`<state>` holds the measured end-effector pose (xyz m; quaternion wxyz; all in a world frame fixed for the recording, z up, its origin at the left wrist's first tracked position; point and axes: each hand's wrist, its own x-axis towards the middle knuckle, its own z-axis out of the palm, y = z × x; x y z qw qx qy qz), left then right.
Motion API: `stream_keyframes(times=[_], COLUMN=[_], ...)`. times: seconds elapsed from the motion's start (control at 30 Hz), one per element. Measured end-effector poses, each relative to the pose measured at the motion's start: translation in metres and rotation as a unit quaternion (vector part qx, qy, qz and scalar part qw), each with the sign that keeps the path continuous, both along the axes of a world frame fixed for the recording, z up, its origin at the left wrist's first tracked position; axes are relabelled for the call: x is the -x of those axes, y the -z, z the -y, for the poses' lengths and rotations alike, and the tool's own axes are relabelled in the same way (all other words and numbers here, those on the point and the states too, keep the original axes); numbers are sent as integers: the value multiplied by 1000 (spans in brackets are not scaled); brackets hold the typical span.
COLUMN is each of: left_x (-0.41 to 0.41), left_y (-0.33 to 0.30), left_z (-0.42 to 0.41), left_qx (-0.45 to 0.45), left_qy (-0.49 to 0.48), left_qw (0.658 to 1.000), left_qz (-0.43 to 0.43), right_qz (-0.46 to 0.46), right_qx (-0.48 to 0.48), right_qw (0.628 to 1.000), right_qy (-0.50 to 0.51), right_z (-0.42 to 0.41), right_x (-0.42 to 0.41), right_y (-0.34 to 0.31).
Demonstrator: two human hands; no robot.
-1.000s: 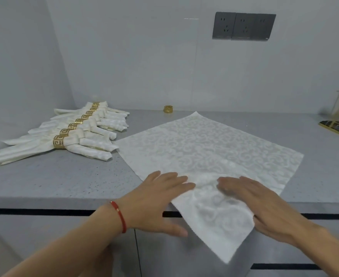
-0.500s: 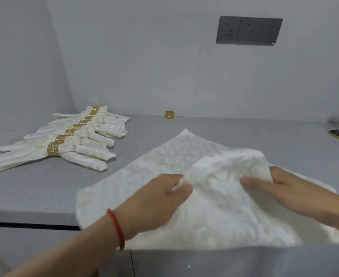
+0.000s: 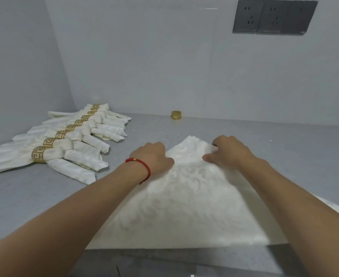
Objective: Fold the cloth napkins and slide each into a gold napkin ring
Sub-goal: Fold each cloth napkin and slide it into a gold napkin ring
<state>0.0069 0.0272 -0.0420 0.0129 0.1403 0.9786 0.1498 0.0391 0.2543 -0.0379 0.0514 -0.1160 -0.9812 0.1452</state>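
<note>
I have one view only, worn on the head, looking forward and down across the grey surface toward the far wall. It sits close above both forearms, which enter from the near edge. The left wall closes that side.

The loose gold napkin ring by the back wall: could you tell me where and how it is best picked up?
Judging by its pose, pinch the small gold metal napkin ring across its band from above, coming from the front. It stands apart on the grey counter close against the white wall, so fingers have little room behind it.
</note>
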Motion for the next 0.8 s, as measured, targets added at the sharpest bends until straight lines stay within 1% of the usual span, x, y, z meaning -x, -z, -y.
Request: stream_keyframes(times=[0.13,0.2,0.27,0.3,0.37,0.43,0.5,0.67,0.8], left_x=[12,17,21,23,22,23,25,26,32], left_y=[11,19,27,28,31,35,40,45,41], left_z=[-3,0,3,3,3,0,-6,-20,-23], left_qx=[47,40,22,16,9,11,25,59,73], left_qy=[-10,-9,-3,6,27,55,76,99,107], left_qw=[998,998,998,997,996,990,983,982,979], left_qz=[-47,-56,-67,-76,-88,-126,-163,-147,-155], right_qz=[2,-16,-52,-56,-12,27,31,40,44], right_qx=[-73,-139,-195,-199,-164,-144,-142,-163,-174], right_qw=[997,990,978,975,980,982,983,980,978], right_qy=[-5,-19,-52,-76,-114,-121,-114,-110,-110], right_z=[2,6,9,11,15,14,11,7,4], right_x=[11,10,5,2,-5,-8,-8,-3,2], right_y=[7,12,21,25,32,38,40,38,36])
